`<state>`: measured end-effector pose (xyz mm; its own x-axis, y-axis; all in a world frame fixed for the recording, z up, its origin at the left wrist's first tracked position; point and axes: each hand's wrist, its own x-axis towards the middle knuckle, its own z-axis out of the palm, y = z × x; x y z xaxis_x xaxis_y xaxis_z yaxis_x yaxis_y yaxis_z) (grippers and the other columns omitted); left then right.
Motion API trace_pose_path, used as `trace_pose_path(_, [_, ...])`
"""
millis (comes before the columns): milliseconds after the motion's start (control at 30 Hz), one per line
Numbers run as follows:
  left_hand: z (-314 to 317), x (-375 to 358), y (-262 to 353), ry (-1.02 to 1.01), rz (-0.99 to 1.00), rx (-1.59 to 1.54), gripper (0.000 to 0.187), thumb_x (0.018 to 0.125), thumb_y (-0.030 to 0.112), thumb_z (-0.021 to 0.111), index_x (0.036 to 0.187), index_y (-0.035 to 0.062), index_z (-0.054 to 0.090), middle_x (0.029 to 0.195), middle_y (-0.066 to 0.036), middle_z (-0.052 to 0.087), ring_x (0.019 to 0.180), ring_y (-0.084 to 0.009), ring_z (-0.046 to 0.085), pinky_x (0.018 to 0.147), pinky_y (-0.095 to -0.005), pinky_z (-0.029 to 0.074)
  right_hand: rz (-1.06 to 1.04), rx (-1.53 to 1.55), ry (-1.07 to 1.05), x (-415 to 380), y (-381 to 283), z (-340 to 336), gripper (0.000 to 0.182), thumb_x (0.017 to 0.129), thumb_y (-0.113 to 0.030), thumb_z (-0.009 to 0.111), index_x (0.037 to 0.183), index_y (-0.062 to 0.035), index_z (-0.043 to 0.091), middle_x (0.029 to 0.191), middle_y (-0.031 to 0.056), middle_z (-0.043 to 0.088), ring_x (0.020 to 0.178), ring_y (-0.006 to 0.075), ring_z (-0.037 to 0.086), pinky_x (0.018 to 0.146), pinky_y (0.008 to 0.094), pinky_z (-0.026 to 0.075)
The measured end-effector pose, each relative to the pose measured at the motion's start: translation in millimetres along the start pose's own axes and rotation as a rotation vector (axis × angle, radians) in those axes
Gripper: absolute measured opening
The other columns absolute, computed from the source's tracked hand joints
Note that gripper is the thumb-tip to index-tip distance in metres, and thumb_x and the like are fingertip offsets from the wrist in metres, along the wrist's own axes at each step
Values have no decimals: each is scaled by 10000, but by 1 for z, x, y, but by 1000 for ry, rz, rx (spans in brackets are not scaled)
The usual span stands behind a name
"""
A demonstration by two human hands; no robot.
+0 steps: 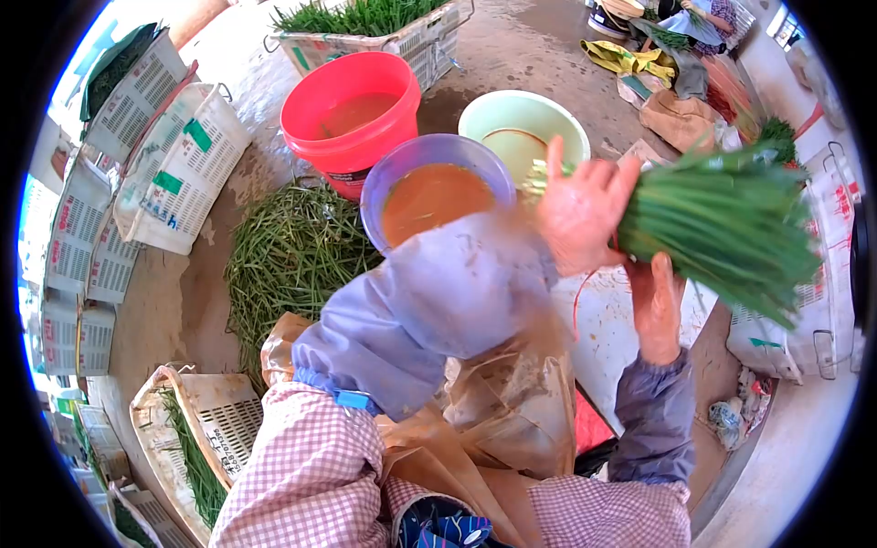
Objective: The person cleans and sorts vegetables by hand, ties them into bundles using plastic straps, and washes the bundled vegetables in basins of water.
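Note:
A thick bunch of green chives point(722, 224) is held out to the right, its leaf tips blurred. My left hand point(585, 205) reaches across from the left and grips the bunch near its pale stem ends, one finger sticking up. From below, my right hand point(654, 306) holds the bunch's underside, its fingers partly hidden by the leaves. A thin red tie point(577, 301) hangs by my left hand, over a white board point(603, 333). Both forearms wear purple-grey sleeve covers.
Ahead stand a purple basin point(373, 205) of brown water, a red bucket point(306, 123) and a pale green basin point(574, 123). Loose green leaves point(283, 265) are heaped at left. White crates point(187, 169) line both sides. Another person point(717, 23) sits far right.

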<state>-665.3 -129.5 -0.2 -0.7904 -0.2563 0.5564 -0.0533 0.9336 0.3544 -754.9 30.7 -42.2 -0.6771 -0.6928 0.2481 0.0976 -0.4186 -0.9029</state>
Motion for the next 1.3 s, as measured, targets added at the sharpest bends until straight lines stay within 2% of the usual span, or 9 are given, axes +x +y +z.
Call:
trace_pose_path(133, [-21,-11,-45,157,-169,-55,1218,501,441,853,1427,-37,221,1236,-193,527,1216,-325,481,1086,-644,76,87,-182,-66,46,13,45,481,829,-46,693,1277,-34,518,1215,81,580,1095,210,566,980,366,457])
trace_pose_path(233, [-31,-36,-89,140,-317,-179,1296,491,434,865,1469,-18,145,1353,-176,475,1319,-310,399,1080,-650,62,141,-306,-218,59,27,97,307,846,-66,683,1142,-28,613,1089,45,638,976,157,595,828,330,491])
trace_pose_path(333, [-19,-81,-143,73,-399,-324,1248,533,303,873,1483,20,116,1395,-170,448,1345,-295,375,1097,-553,205,192,-453,-418,72,93,115,447,764,-75,775,1157,9,580,1115,68,619,1016,174,579,862,299,485])
trace_pose_path(500, [36,-161,-242,29,-429,-831,1059,603,47,829,1464,42,214,1369,-127,487,1302,-249,421,1080,-368,331,-181,-730,-859,106,258,89,599,678,-175,819,1183,5,554,1137,119,613,1062,239,575,908,364,470])
trace_pose_path(600, [57,-182,-278,-1,-491,-921,863,607,5,816,1366,16,404,1308,-98,521,1274,-233,429,1078,-368,332,6,-1091,-995,107,298,90,702,635,-261,827,1207,18,530,1120,152,619,1053,278,582,928,374,455])
trace_pose_path(767, [55,-168,-295,92,-723,-630,1256,565,131,885,1488,38,37,1475,-156,300,1365,-267,304,1117,-355,269,450,-1086,-1226,137,344,70,819,600,-343,831,1275,-18,501,1154,165,617,1054,318,583,930,353,448])
trace_pose_path(900, [55,-157,-289,158,-685,-811,1316,548,205,897,1485,30,-11,1466,-160,309,1361,-279,313,1107,-347,287,530,-882,-1233,147,346,50,840,582,-354,850,1295,-62,513,1214,138,597,1102,309,557,954,358,431])
trace_pose_path(1033, [46,-170,-288,57,-827,-689,1255,563,192,914,1463,-35,70,1433,-204,339,1341,-274,330,1106,-350,282,220,-521,-1002,156,283,118,837,596,-338,865,1317,-93,517,1292,101,553,1194,273,493,1013,353,383])
trace_pose_path(1300, [45,-149,-300,-544,-1101,-326,1261,510,327,875,1431,-62,107,1349,-298,401,1299,-394,394,1085,-380,345,330,-386,-746,154,290,132,814,620,-316,857,1320,-86,513,1306,99,544,1215,261,477,1029,352,368])
